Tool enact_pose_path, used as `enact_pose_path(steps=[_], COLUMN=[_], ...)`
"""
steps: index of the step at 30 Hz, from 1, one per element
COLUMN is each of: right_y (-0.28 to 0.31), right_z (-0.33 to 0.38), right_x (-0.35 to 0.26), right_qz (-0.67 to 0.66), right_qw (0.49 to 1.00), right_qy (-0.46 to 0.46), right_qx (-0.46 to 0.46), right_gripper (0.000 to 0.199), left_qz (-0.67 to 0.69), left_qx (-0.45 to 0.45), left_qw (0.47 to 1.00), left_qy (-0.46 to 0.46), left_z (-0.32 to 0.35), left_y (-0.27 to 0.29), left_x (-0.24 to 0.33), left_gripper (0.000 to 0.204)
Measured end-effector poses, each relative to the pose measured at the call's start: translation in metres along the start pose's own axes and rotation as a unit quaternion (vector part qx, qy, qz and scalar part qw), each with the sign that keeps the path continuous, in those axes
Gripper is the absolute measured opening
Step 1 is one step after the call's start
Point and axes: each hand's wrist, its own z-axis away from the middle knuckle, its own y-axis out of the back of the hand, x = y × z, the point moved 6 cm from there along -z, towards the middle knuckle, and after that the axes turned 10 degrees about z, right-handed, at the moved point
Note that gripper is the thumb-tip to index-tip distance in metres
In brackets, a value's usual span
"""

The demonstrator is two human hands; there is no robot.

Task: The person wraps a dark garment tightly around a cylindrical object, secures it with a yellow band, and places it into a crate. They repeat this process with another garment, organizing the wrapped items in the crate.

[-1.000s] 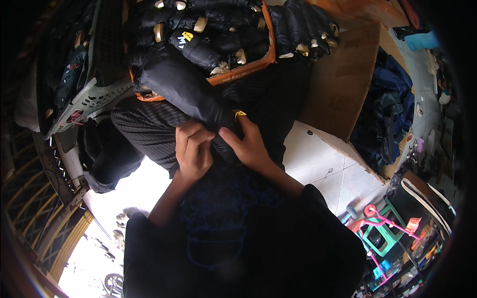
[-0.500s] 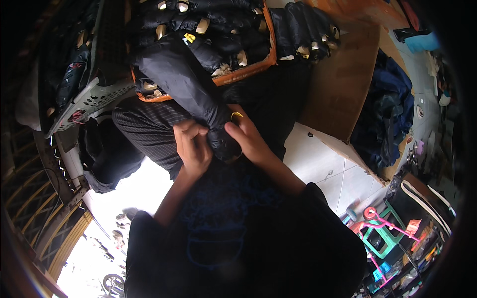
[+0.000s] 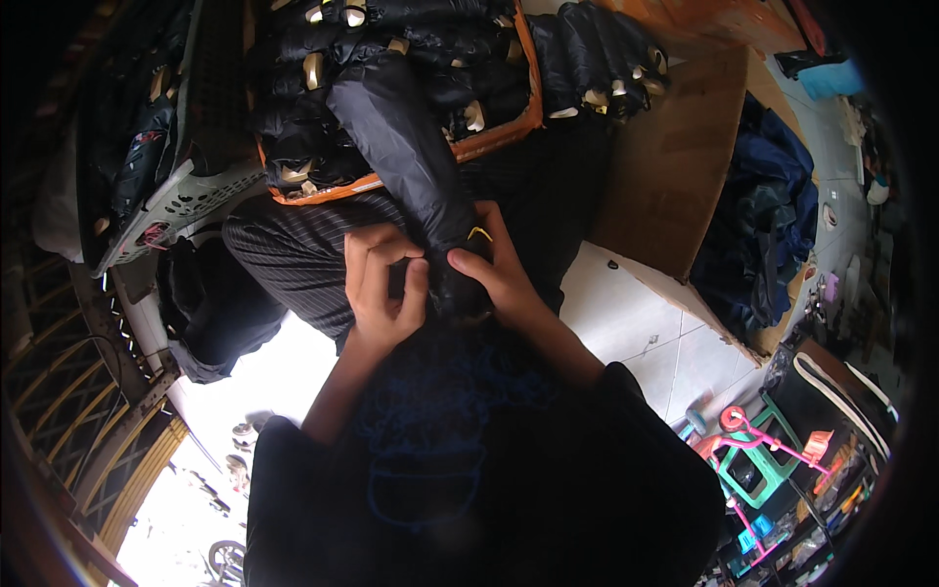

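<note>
Roll [image 3: 396, 132]: spans crate [image 3: 501, 142] edge to lap. Right hand [image 3: 497, 266]: closed round lower end. Left hand [image 3: 380, 284]: half-curled alongside — grip unclear. Floor [image 3: 626, 313] separates right leg [image 3: 558, 186] — box [image 3: 675, 157].

No words, numbers or signs can be read anywhere in the scene. The nearest marking is a blue line print [image 3: 425, 479] on the front of the dark shirt [image 3: 587, 470], a rounded outline below tangled strokes, in which no letters can be made out. Farther off, a thin yellow strip [image 3: 479, 234] lies against the rolled black bundle [image 3: 401, 137] by the right hand [image 3: 501, 276], too small to show any lettering, and whether it is a label cannot be told.
</note>
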Motion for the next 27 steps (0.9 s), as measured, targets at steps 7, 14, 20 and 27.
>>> enact_pose_path(steps=[7, 14, 20, 27], right_y=[0.002, 0.003, 0.002, 0.011], right_z=[-0.003, -0.004, -0.006, -0.007], right_x=[-0.012, -0.013, -0.013, -0.025], right_qz=[0.004, 0.078, 0.144, 0.185], right_qw=[0.999, 0.991, 0.974, 0.965], right_qy=[0.041, 0.037, 0.066, 0.129], right_qx=[0.023, 0.097, 0.165, 0.130], right_gripper=[0.052, 0.047, 0.048, 0.043], left_qz=[-0.023, -0.045, -0.020, 0.013], left_qx=[-0.036, -0.052, -0.026, -0.047], left_qw=[0.999, 0.996, 0.998, 0.998], left_qy=[-0.009, -0.048, -0.048, 0.034], left_z=[-0.015, -0.018, -0.010, -0.018], left_y=[-0.002, -0.012, -0.019, -0.011], left_x=[0.004, -0.002, -0.007, -0.023], left_gripper=[0.028, 0.025, 0.024, 0.021])
